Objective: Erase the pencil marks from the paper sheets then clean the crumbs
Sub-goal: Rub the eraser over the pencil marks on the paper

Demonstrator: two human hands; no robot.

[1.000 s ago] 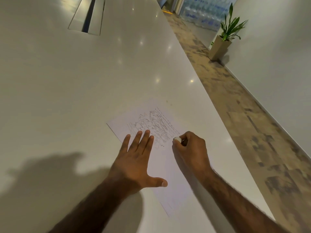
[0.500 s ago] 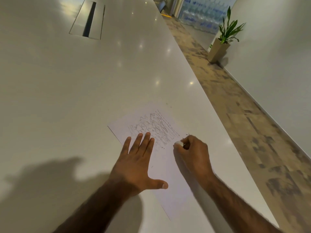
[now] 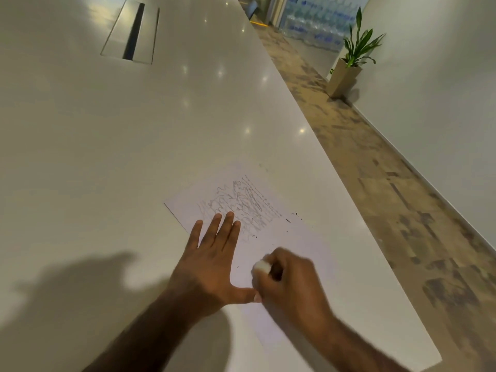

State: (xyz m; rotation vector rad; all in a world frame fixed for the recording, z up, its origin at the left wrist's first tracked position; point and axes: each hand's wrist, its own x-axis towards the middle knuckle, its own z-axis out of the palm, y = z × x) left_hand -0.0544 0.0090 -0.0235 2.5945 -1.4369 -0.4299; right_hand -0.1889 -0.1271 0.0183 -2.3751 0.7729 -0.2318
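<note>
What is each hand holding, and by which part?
The right hand grips a white eraser by its rear; only the tip shows. The left hand lies flat on the paper, holding nothing.

Dim warm light, lamp glare on glossy table [image 3: 161, 130], motion-blurred right hand [image 3: 291, 283].

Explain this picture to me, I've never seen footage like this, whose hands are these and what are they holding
No machine here: a person wears a camera on the head, so the view looks down at their own hands. The left hand lies flat, pressing a paper sheet onto a white table. The right hand grips a small white eraser against the sheet. Pencil scribbles cover its far part, with dark crumbs scattered nearby.
</note>
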